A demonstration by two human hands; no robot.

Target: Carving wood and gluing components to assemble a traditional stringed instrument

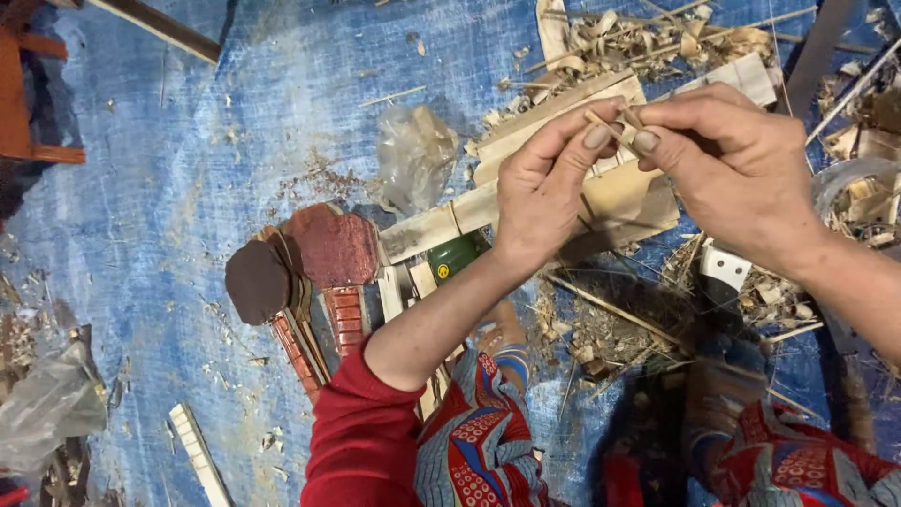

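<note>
My left hand and my right hand meet above a pile of pale wooden strips. Both pinch the same thin short bamboo sticks between thumb and fingers. The left arm wears a red sleeve. My knees in red and blue patterned cloth show at the bottom. Under the hands lie flat wooden slats and a green can-like object, partly hidden by my left wrist.
A blue tarp covers the floor, strewn with wood shavings. Dark red paddle-shaped pieces lie left of my arm. A crumpled clear plastic bag sits beyond them. Shavings and sticks heap at top right. A white-handled tool lies at right.
</note>
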